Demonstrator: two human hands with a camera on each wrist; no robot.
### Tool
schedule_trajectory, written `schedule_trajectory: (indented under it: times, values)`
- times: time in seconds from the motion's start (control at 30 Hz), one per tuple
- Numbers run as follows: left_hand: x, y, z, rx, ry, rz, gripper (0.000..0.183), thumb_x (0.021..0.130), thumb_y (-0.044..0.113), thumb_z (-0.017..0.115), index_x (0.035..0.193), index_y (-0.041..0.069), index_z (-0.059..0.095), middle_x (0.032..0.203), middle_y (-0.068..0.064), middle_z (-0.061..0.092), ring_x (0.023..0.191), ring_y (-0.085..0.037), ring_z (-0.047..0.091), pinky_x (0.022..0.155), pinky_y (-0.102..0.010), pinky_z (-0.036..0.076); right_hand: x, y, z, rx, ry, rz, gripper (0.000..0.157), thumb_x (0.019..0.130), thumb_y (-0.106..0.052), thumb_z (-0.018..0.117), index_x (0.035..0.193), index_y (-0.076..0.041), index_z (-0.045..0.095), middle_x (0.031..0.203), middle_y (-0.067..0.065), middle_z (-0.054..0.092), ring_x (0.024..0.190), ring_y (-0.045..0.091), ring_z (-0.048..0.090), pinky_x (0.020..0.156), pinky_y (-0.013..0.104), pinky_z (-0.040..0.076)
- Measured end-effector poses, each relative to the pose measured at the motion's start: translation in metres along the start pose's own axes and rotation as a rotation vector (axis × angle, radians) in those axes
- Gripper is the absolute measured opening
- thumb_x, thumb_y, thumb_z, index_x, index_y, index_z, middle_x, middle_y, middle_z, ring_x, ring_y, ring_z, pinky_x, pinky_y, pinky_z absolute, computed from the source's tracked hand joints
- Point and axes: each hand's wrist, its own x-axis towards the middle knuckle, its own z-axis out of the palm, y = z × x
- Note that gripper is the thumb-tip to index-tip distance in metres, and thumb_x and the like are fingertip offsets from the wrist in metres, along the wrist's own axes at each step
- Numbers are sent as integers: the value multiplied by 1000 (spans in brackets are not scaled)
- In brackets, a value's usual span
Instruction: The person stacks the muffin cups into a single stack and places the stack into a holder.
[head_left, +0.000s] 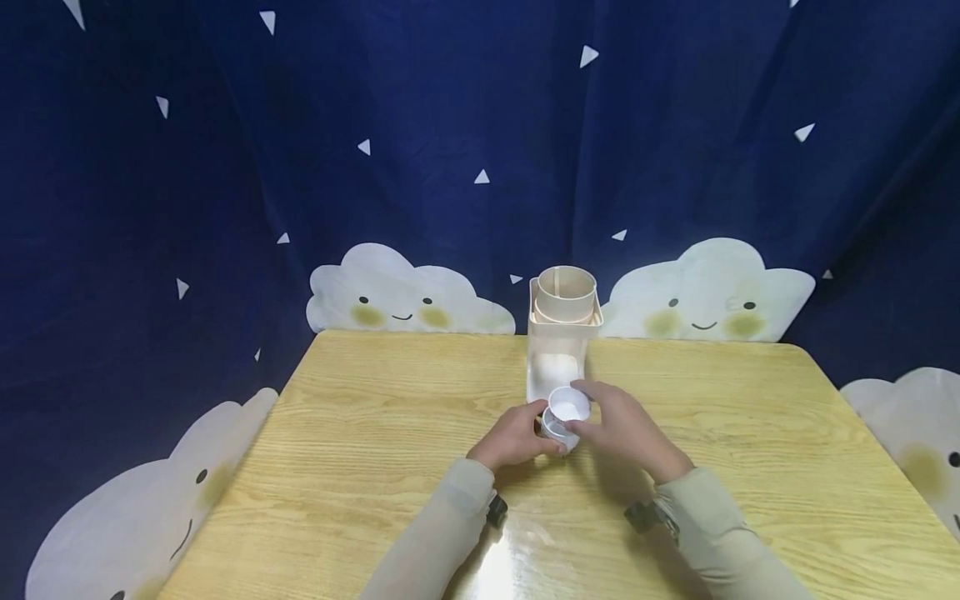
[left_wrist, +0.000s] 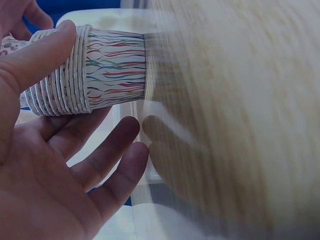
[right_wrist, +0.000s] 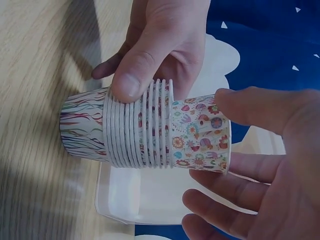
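Note:
A stack of nested paper cups (right_wrist: 131, 131) stands upright on the table, its lowest cup (left_wrist: 117, 67) printed with wavy coloured lines. My left hand (head_left: 513, 435) grips the stack by its rims between thumb and fingers. At the top, a flower-printed paper cup (right_wrist: 200, 132) sits partly inside the stack, its lower part hidden. My right hand (head_left: 626, 427) pinches this cup near its rim, thumb on one side and fingers on the other. Seen from above, the cup's white inside (head_left: 568, 405) holds nothing.
Just behind the hands stands a beige holder (head_left: 557, 346) with a round open tube (head_left: 566, 293) at its top. The wooden table (head_left: 390, 400) reaches back to a dark blue curtain (head_left: 450, 100) with white cloud shapes.

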Motion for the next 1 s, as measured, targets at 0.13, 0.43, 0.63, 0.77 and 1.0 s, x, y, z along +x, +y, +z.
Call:
schedule_trajectory:
  times: [0.13,0.43,0.63,0.77,1.0]
  values:
    - [0,0,0,13,-2,-2,42,77,28,85,111,19,62,97,4,68,80,-4,58,69,-19,48,1,1,2,3,3,-6,54,81,-14,79,127,6,60,121,23,68,112,39,65,96,55,52]
    - [0,2,-2,-10,-13,-10,46,77,26,84,117,18,62,97,3,68,78,-4,57,66,-19,48,0,1,4,-4,2,-14,53,81,-14,79,127,4,61,121,21,69,112,38,65,96,55,52]
    - [-2,3,-3,-23,-18,-17,46,77,26,84,117,18,62,96,4,68,77,-4,58,65,-20,49,-1,1,4,-7,2,-21,53,81,-15,79,127,4,60,123,22,68,114,39,64,98,55,51]
    - [-1,3,-2,-12,-14,-14,47,77,26,84,118,18,63,98,3,68,77,-4,58,64,-19,49,-2,2,4,-6,8,-37,52,82,-14,78,126,6,61,122,23,67,113,40,64,97,55,51]
    - [0,3,-2,-6,-11,-18,49,77,26,85,121,19,63,95,4,67,73,-4,57,60,-20,49,-4,5,4,-12,-25,-26,53,86,-18,74,130,7,58,126,25,65,111,39,64,96,55,52]
